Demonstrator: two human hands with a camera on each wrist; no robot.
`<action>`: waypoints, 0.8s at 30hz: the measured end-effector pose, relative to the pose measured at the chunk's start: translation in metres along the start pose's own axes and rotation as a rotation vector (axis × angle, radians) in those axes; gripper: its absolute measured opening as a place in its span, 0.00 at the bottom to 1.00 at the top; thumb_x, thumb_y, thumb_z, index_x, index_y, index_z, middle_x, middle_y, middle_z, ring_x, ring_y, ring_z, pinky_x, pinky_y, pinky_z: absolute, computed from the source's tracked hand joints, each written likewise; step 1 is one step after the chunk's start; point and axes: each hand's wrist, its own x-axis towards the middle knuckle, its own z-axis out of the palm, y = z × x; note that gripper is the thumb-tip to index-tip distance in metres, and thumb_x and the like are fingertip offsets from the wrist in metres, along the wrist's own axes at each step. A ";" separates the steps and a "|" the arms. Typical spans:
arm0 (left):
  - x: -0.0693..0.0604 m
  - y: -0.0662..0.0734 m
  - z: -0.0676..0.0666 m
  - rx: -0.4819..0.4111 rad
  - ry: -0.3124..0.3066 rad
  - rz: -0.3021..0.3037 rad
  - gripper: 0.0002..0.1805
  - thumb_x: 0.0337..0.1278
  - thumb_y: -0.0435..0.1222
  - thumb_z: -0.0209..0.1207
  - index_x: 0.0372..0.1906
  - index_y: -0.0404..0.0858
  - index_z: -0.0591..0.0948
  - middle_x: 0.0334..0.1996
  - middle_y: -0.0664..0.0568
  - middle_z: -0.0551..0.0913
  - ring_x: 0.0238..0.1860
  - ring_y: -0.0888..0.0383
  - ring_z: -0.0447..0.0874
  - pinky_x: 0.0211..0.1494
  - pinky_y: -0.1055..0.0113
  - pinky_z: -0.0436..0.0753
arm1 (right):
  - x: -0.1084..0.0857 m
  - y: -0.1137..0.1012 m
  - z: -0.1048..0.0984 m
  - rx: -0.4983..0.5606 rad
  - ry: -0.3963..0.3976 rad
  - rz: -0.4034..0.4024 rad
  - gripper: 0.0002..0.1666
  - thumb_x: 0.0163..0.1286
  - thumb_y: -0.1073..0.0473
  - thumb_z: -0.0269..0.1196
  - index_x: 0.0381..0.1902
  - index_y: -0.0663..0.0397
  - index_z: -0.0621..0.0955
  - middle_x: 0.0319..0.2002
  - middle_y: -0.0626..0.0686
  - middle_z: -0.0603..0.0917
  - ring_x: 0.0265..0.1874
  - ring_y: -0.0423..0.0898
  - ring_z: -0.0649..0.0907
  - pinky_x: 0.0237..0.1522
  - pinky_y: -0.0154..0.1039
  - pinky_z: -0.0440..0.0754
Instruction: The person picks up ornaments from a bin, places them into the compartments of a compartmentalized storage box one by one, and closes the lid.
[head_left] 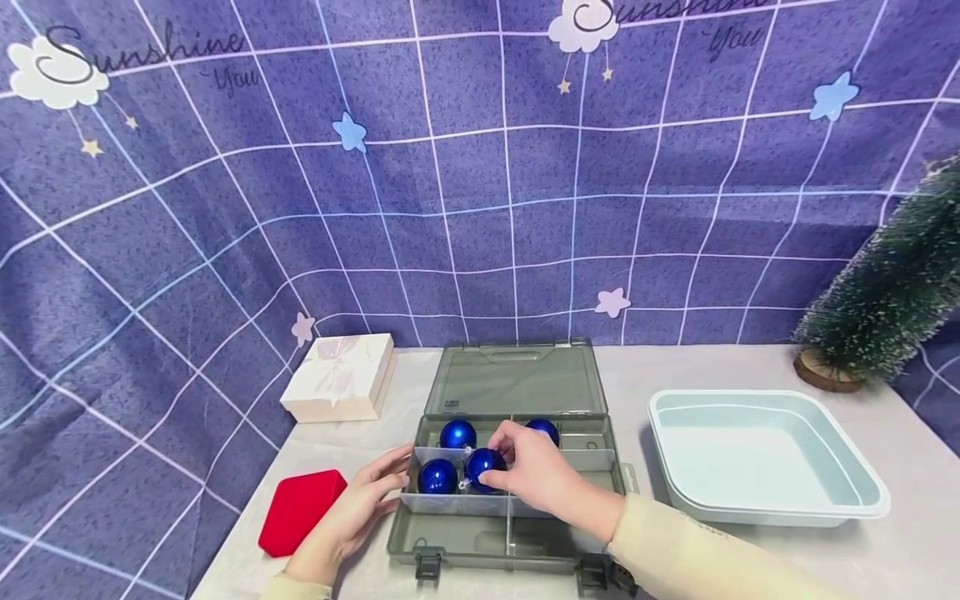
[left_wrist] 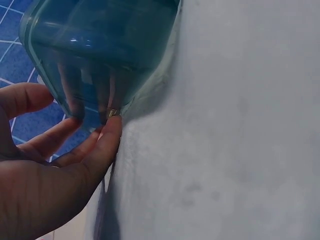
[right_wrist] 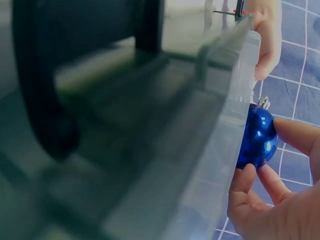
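Note:
An open grey-green divided case [head_left: 450, 533] stands on the table. The right hand [head_left: 543, 475] pinches a shiny blue ball [head_left: 483, 468] with a silver cap at the middle row, beside another blue ball [head_left: 437, 477]. Two more blue balls [head_left: 457, 434] [head_left: 543, 429] sit in the back row. In the right wrist view, thumb and fingers of the right hand [right_wrist: 285, 185] hold the blue ball [right_wrist: 259, 137] by a clear divider. With its fingers extended, the left hand [head_left: 360, 508] touches the case's left side; the left wrist view shows the left hand [left_wrist: 65, 160] at the case wall [left_wrist: 95, 80].
A red box [head_left: 300, 510] and a white box with a ribbon print [head_left: 341, 375] are at the left. Right of the case stands a pale blue tray [head_left: 765, 450], with a small green tree [head_left: 892, 292] on a wooden base behind it. A patterned curtain [head_left: 465, 233] hangs at the back.

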 end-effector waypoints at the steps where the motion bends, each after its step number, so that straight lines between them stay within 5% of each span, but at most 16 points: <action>1: 0.000 0.000 0.000 0.000 0.001 -0.002 0.34 0.72 0.33 0.52 0.79 0.33 0.59 0.76 0.33 0.60 0.74 0.38 0.58 0.66 0.42 0.67 | 0.000 0.001 0.001 -0.004 0.001 0.001 0.19 0.55 0.59 0.79 0.38 0.54 0.80 0.33 0.47 0.83 0.31 0.42 0.81 0.36 0.37 0.79; 15: -0.002 -0.001 -0.001 -0.004 0.013 0.010 0.34 0.71 0.33 0.53 0.79 0.33 0.60 0.76 0.34 0.61 0.74 0.38 0.59 0.65 0.44 0.67 | -0.004 0.005 0.002 0.005 -0.023 0.009 0.10 0.58 0.65 0.76 0.31 0.56 0.83 0.33 0.48 0.78 0.27 0.37 0.77 0.32 0.35 0.77; 19: -0.003 -0.001 -0.003 0.007 -0.001 0.012 0.35 0.71 0.34 0.53 0.79 0.33 0.59 0.76 0.33 0.59 0.74 0.37 0.57 0.66 0.42 0.66 | -0.002 0.002 -0.010 0.094 -0.019 0.015 0.04 0.63 0.64 0.71 0.32 0.55 0.84 0.33 0.48 0.82 0.29 0.40 0.80 0.32 0.36 0.80; 24: -0.002 0.008 -0.008 0.056 -0.092 0.040 0.36 0.74 0.35 0.51 0.79 0.27 0.54 0.75 0.27 0.57 0.75 0.35 0.57 0.70 0.40 0.64 | 0.002 -0.001 -0.042 0.210 0.004 0.102 0.04 0.69 0.63 0.66 0.40 0.58 0.85 0.34 0.49 0.85 0.34 0.47 0.83 0.40 0.43 0.83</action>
